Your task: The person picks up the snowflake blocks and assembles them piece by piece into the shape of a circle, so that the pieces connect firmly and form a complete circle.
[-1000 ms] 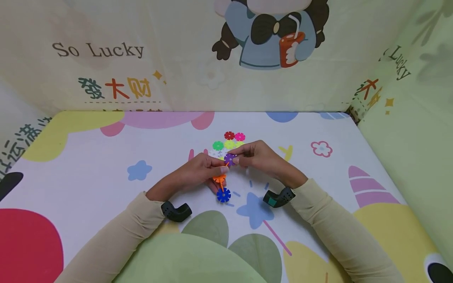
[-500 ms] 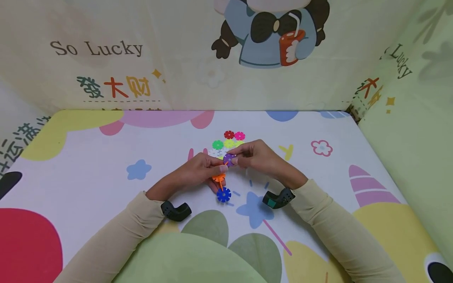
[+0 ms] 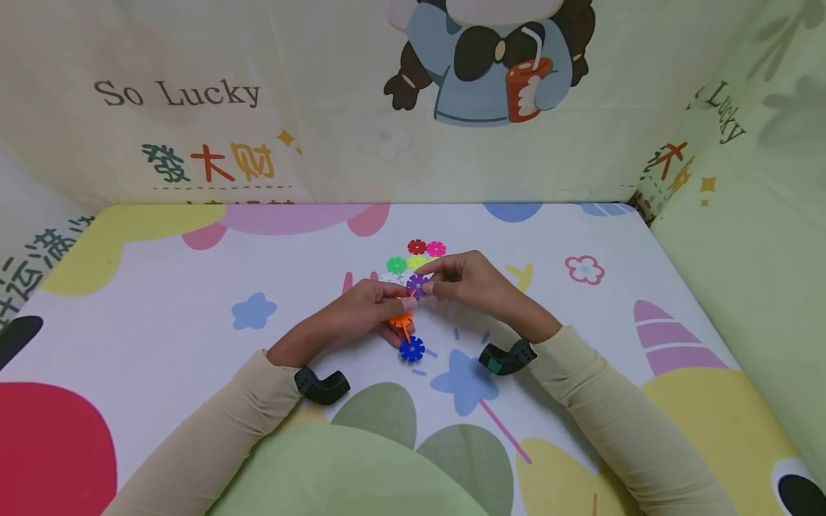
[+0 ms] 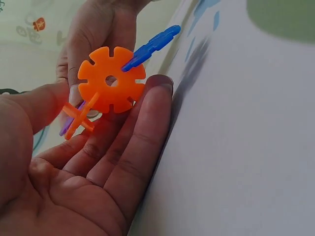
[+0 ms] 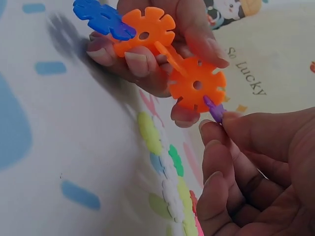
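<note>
Curtained tabletop booth (image 3: 729,279): cartoon-print drapes (image 3: 335,79) bhd & beside patterned tbl (image 3: 174,344).

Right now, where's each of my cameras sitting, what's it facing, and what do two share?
Head: on your head, facing forward and down at the table and printed backdrop; your left hand, right hand and sleeves show.
Left wrist: on your left wrist, facing the orange discs past the palm; the left hand is near, the right beyond.
Right wrist: on your right wrist, facing the purple disc that hand pinches; the right hand is near, the left beyond.
Shared: both wrist views show the orange discs and blue disc.
</note>
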`<act>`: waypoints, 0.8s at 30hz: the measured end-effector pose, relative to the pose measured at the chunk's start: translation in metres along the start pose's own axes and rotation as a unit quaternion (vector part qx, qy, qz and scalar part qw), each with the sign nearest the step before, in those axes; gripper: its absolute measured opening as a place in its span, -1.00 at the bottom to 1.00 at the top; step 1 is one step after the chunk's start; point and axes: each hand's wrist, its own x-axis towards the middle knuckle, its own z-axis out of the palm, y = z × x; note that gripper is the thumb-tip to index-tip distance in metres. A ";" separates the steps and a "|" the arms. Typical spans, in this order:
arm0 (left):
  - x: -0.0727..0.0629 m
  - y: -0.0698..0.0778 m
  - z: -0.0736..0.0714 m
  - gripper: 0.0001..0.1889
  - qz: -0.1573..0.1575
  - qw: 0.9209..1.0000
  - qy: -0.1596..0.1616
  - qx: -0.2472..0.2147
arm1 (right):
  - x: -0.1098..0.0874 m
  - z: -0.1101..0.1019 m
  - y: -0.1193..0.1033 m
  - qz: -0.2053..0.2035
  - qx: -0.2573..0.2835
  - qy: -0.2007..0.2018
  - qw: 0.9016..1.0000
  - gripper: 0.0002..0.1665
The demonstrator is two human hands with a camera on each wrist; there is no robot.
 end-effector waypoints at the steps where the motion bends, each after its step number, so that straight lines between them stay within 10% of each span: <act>1: 0.000 0.000 0.000 -0.54 -0.004 1.000 -0.002 -0.007 | 0.000 0.000 0.000 0.002 -0.003 0.002 1.000 -0.72; 11: -0.001 0.001 -0.002 -0.50 -0.029 0.997 -0.019 -0.066 | -0.001 -0.002 -0.001 0.009 -0.012 0.032 0.999 -0.75; 24: -0.002 0.001 -0.001 -0.49 -0.027 0.999 -0.013 -0.020 | 0.003 0.001 0.012 0.017 -0.104 0.076 0.992 -0.71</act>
